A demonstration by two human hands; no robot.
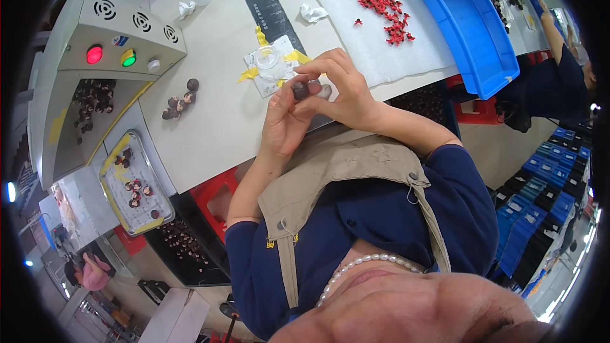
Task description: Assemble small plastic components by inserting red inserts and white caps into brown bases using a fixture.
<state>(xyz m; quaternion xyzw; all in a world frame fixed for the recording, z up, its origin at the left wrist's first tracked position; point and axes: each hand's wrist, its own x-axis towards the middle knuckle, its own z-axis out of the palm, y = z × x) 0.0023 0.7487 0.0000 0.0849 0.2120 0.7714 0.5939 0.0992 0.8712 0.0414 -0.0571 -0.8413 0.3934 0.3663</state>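
Observation:
Both hands meet above the front edge of the white table. A small dark brown round piece (pixel 300 91) is pinched between the fingertips of my left hand (pixel 286 121). Curled toward it from the other side, my right hand (pixel 352 92) has thumb and fingers closed around a small pale, greyish round piece (pixel 325 92). The fingers partly cover both pieces, so I cannot tell whether they touch. Just beyond my hands, a clear round plastic holder (pixel 269 61) sits on a white plate (pixel 262 82) fixed with yellow tape.
A heap of small red parts (pixel 375 0) lies on a white sheet beside a long blue bin (pixel 467 25). On the left, dark round pieces (pixel 180 105) rest near a beige machine (pixel 95 32) with lit buttons. A metal tray (pixel 136 181) holds more pieces. A co-worker (pixel 553 89) sits at right.

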